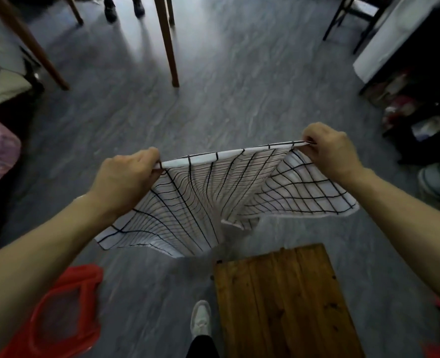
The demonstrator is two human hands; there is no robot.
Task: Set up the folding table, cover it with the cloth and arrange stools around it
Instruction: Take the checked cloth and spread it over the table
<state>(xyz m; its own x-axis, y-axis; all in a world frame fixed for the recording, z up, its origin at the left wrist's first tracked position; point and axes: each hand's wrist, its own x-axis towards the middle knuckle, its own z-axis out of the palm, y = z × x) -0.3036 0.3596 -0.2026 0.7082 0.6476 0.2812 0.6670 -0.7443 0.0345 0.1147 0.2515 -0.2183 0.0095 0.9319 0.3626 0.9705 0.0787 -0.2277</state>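
Fingers of both hands pinch cloth taut — above table.

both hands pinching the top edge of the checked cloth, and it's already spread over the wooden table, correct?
Not quite. Left hand and right hand do each pinch the top edge of the checked cloth, but the head view shows it hanging in the air in front of the wooden table, whose top is still bare. It is not spread over it yet.

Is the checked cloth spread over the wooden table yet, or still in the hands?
Not spread. The checked cloth hangs in the air, pinched along its top edge by left hand and right hand; the wooden table top is bare.
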